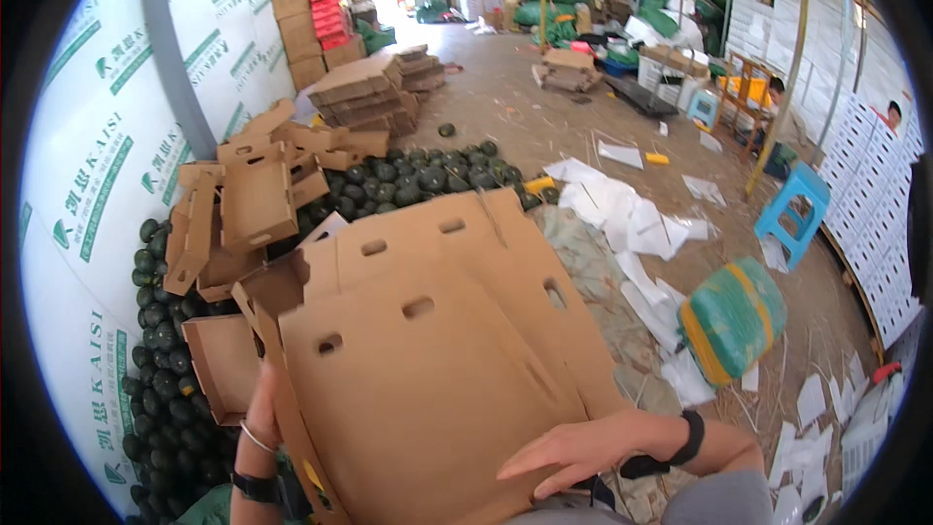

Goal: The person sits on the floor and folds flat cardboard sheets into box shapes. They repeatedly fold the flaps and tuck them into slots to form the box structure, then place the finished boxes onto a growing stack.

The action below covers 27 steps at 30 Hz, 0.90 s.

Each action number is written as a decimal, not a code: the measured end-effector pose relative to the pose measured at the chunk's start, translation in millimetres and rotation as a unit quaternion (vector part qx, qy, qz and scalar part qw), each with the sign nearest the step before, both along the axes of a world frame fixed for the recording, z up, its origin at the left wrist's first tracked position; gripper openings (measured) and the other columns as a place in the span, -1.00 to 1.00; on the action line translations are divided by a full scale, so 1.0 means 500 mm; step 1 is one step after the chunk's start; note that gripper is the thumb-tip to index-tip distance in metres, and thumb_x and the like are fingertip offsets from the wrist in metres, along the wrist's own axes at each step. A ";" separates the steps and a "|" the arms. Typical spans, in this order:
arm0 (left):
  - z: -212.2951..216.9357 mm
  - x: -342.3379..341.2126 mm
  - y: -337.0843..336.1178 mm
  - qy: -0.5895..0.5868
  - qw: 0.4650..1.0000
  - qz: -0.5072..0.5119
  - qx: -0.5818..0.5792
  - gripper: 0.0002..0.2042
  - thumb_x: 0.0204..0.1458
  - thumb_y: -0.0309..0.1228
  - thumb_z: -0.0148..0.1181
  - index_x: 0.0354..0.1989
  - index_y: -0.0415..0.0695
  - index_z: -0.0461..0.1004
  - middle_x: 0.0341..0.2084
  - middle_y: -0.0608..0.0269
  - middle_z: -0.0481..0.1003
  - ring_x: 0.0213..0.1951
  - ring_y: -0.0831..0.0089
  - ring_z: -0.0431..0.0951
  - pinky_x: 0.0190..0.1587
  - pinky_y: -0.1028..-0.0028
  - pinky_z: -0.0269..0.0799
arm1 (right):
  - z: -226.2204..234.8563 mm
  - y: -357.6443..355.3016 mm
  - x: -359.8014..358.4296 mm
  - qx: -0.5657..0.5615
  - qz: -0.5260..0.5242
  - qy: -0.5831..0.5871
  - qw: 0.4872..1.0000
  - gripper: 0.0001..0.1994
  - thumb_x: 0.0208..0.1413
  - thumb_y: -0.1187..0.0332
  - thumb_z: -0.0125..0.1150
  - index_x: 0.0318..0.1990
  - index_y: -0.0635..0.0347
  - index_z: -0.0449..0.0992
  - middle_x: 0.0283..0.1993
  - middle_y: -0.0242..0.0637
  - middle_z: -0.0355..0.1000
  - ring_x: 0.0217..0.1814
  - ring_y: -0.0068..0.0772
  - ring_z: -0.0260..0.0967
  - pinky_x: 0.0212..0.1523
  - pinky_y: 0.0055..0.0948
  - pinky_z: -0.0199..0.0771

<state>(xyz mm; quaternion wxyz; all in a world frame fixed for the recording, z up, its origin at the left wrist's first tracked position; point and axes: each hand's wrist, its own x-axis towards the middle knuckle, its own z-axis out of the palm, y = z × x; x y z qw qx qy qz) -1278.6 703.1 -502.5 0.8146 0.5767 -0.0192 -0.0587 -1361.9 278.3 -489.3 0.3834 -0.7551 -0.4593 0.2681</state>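
Observation:
A large unfolded brown cardboard box [428, 369] with oval handle slots fills the middle in front of me. Its left side panel stands up, while the sheet's right part spreads out flat. Against that left panel my left hand [264, 399] grips the edge, its fingers partly hidden by the cardboard. My right hand [573, 449] lies over the near right part of the sheet, fingers stretched out with nothing in them. Just left of the sheet sits an open cardboard tray [216, 369]. Dark green round fruits, like avocados [165, 408], are heaped along the left wall.
More open boxes [258, 196] rest on the fruit heap, with flattened cardboard stacked [360, 92] behind. At right are a green-and-yellow wrapped bundle [734, 319], a blue stool [795, 212] and white paper scraps [622, 209]. Stacked white boxes [865, 204] line the far right, where people are partly visible.

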 end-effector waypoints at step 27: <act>0.013 0.042 -0.153 -0.220 0.508 -0.306 0.775 -0.50 0.01 -0.17 0.27 0.06 -0.22 0.41 -0.19 -0.13 0.57 -0.13 0.04 0.60 -0.10 0.25 0.54 | -0.032 0.037 0.209 -0.382 -0.137 -0.328 0.853 -0.60 -0.07 0.15 0.39 -0.16 0.20 0.48 -0.23 -0.12 0.54 -0.11 -0.10 0.51 -0.13 -0.16 0.51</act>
